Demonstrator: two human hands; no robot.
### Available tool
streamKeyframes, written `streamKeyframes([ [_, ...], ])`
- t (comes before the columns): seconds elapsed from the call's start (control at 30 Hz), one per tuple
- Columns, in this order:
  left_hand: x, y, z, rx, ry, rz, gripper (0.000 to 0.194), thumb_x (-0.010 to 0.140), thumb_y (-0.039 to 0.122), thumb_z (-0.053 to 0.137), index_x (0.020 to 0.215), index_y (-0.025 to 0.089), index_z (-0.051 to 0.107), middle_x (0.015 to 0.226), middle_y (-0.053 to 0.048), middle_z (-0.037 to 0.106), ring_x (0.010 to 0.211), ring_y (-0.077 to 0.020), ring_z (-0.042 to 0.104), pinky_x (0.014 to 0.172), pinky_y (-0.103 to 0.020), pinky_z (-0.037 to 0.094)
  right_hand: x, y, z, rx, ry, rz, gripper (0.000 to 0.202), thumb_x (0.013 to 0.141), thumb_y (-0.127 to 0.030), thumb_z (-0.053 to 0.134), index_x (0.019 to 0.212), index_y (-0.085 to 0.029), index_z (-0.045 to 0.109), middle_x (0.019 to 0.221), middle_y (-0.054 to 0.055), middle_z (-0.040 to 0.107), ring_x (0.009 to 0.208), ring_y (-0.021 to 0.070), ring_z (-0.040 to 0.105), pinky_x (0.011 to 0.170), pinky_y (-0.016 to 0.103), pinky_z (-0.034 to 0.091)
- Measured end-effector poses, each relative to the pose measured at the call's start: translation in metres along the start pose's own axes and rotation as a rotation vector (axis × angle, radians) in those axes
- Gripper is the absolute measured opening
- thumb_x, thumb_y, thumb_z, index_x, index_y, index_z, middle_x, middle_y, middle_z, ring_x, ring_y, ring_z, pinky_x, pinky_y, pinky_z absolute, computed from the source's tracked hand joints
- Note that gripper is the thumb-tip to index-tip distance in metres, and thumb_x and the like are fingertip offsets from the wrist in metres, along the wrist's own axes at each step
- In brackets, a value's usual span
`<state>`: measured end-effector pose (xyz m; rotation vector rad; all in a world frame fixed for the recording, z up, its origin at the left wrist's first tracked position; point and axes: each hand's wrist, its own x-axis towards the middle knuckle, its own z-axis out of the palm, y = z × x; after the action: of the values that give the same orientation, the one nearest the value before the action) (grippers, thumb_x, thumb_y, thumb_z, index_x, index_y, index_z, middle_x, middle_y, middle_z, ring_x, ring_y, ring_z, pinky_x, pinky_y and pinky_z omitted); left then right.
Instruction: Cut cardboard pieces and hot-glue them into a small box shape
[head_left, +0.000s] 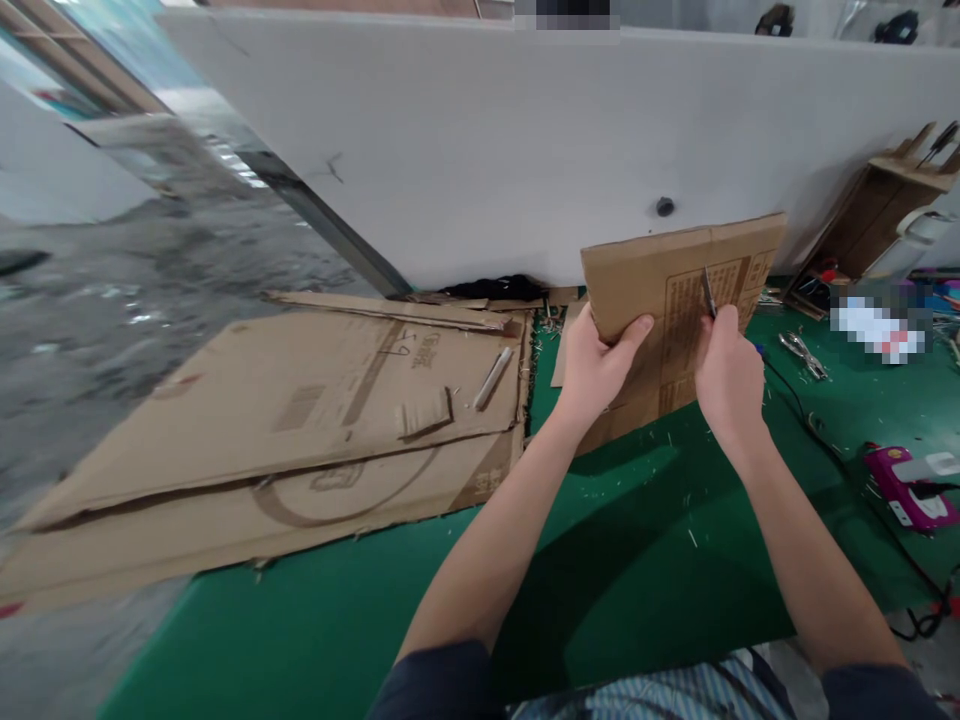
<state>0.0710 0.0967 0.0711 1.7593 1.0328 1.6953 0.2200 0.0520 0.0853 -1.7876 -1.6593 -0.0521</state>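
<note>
A brown cardboard piece [634, 275] with printed text is tilted up above the green tabletop [637, 520]. My left hand [596, 365] grips its left side, with the thumb across the near face. In my right hand [729, 380] is a slim pointed metal tool [709, 290], its tip against the printed face. The fingers hide the tool's lower end, so I cannot tell its exact kind. To the left lie large flattened cardboard sheets [255, 400], bearing a light-coloured strip [493, 378] and a small cardboard scrap [424, 412].
A white panel [487, 150] rises behind the table. On the right are pliers [802, 355], a magenta power strip [911, 488] with a black cable, and a wooden box [862, 215]. Small clippings dot the green surface. The large sheets overhang the table's left edge.
</note>
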Motion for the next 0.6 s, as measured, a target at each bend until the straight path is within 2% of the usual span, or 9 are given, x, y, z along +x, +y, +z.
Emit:
streamKeyframes([
  [0.17, 0.001, -0.001, -0.004, -0.013, -0.072, 0.002, 0.043, 0.083, 0.051, 0.068, 0.108, 0.017, 0.064, 0.109, -0.011, 0.074, 0.104, -0.0237, 0.07, 0.091, -0.039, 0.058, -0.001, -0.004, -0.011, 0.004, -0.028, 0.029, 0.03, 0.102, -0.037, 0.025, 0.096, -0.019, 0.048, 0.062, 0.002, 0.051, 0.05, 0.0163, 0.045, 0.05, 0.027, 0.022],
  [0.27, -0.001, 0.0, -0.005, -0.039, -0.117, 0.023, 0.042, 0.085, 0.05, 0.066, 0.11, 0.017, 0.063, 0.111, -0.011, 0.074, 0.105, -0.0231, 0.07, 0.09, -0.038, 0.058, 0.003, -0.006, -0.02, -0.008, -0.004, 0.006, 0.029, 0.102, -0.036, 0.027, 0.096, -0.019, 0.049, 0.058, 0.0, 0.045, 0.047, 0.0142, 0.039, 0.051, 0.027, 0.024],
  [0.37, -0.002, 0.0, -0.004, -0.035, -0.127, 0.037, 0.043, 0.085, 0.052, 0.065, 0.111, 0.018, 0.062, 0.112, -0.012, 0.074, 0.105, -0.0236, 0.07, 0.09, -0.038, 0.058, 0.01, -0.008, -0.027, -0.043, 0.016, -0.031, 0.031, 0.101, -0.036, 0.026, 0.096, -0.019, 0.051, 0.057, 0.0, 0.044, 0.047, 0.0153, 0.04, 0.052, 0.028, 0.027],
  [0.5, -0.003, -0.002, -0.002, -0.022, -0.116, 0.025, 0.042, 0.086, 0.052, 0.064, 0.11, 0.017, 0.062, 0.109, -0.012, 0.074, 0.103, -0.0236, 0.07, 0.09, -0.038, 0.058, 0.014, -0.008, -0.031, -0.089, -0.051, -0.014, 0.033, 0.101, -0.036, 0.024, 0.098, -0.017, 0.052, 0.057, 0.002, 0.045, 0.048, 0.0183, 0.044, 0.053, 0.031, 0.03],
  [0.6, -0.005, -0.003, -0.001, -0.008, -0.104, 0.026, 0.041, 0.086, 0.052, 0.064, 0.108, 0.017, 0.063, 0.107, -0.011, 0.074, 0.101, -0.0233, 0.07, 0.089, -0.038, 0.058, 0.011, -0.006, -0.03, -0.073, -0.044, -0.019, 0.032, 0.101, -0.036, 0.024, 0.098, -0.018, 0.051, 0.056, 0.001, 0.044, 0.048, 0.0174, 0.043, 0.054, 0.03, 0.03],
])
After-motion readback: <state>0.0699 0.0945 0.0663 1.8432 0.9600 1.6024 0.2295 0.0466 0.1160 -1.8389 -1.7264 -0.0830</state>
